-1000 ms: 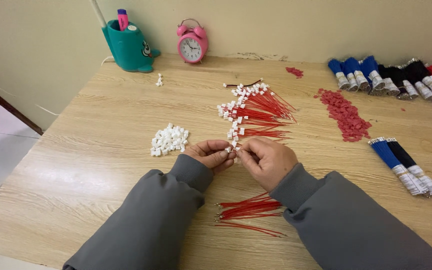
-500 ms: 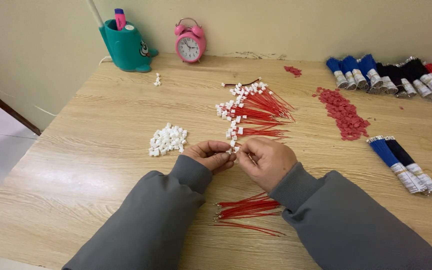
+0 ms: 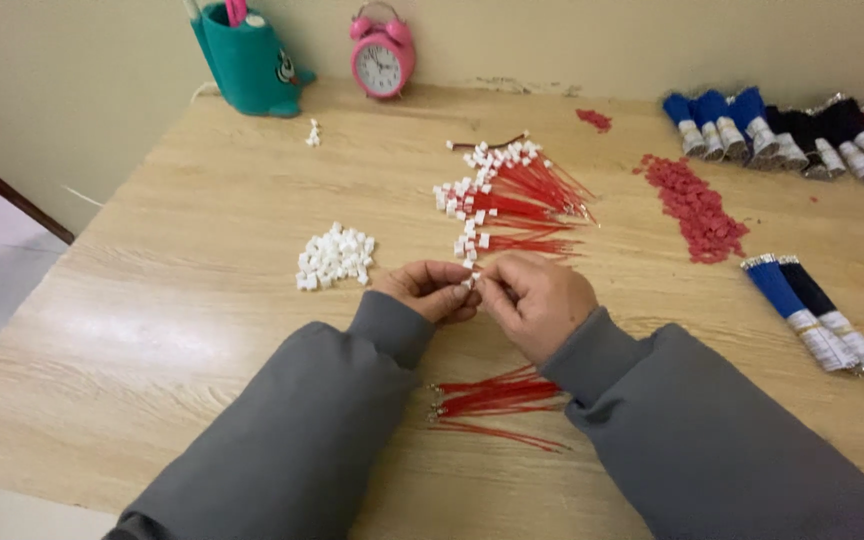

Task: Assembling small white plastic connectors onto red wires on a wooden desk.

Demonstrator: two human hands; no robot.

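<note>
My left hand (image 3: 430, 290) and my right hand (image 3: 540, 299) meet at the table's middle, fingertips pinched together on a small white plastic connector (image 3: 471, 282) with a red wire. Just beyond the hands lies a pile of red wires with white connectors (image 3: 512, 192). A heap of loose white connectors (image 3: 333, 257) sits left of my left hand. A bundle of bare red wires (image 3: 492, 400) lies between my forearms, near the table's front.
The wooden table (image 3: 152, 300) also carries a heap of red connectors (image 3: 697, 205), blue and black wire bundles (image 3: 812, 310) at right, more blue, black and red bundles (image 3: 782, 125) at the back right, a teal pen holder (image 3: 247, 55) and a pink alarm clock (image 3: 382, 55).
Both hands have stayed pinched together at the same spot; only the fingers shifted slightly. The view moved a little.
</note>
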